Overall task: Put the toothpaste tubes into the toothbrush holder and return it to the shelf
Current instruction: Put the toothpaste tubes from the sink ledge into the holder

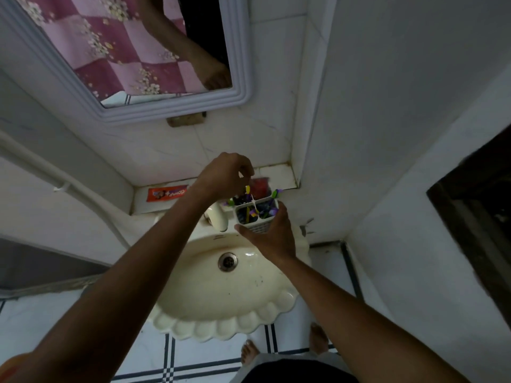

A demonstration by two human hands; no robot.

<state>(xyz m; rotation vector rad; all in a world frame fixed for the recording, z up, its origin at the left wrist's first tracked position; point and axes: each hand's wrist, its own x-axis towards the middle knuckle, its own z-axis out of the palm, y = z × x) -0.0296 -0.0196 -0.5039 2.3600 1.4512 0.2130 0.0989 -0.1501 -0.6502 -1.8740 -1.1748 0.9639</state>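
1. Right hand [272, 234] wrapped round the near side of the white toothbrush holder [257, 215], held up over the far rim of the sink [221, 322], in front of the shelf [276, 175] rather than on it.
2. Left hand [226, 172] above the holder's far-left compartment, fingers curled and pinched — on what, cannot tell; possibly the yellow-tipped item [248, 189] standing in that compartment.
3. Holder divided into four compartments, already crowded with brushes; purple and green handles [275, 194] sticking out on the far right.
4. Orange toothpaste tube [167, 194] lying flat on the shelf to the left, apart from the holder and not yet loaded. Red object [261, 185] just behind the holder, partly hidden; identity uncertain.
5. Judged risks: holder gripped by one hand only over an open basin — a slip or a hard push from above likely to tip it and spill brushes into the sink. Crowded compartments liable to jam a tube or lever a brush out.
6. Shelf: narrow tiled ledge in a corner, stained at the joints; little room for setting down.
7. Room: white tiled walls, mirror [243, 100] above, cream scalloped sink with tap [218, 217], tiled floor, dim light.
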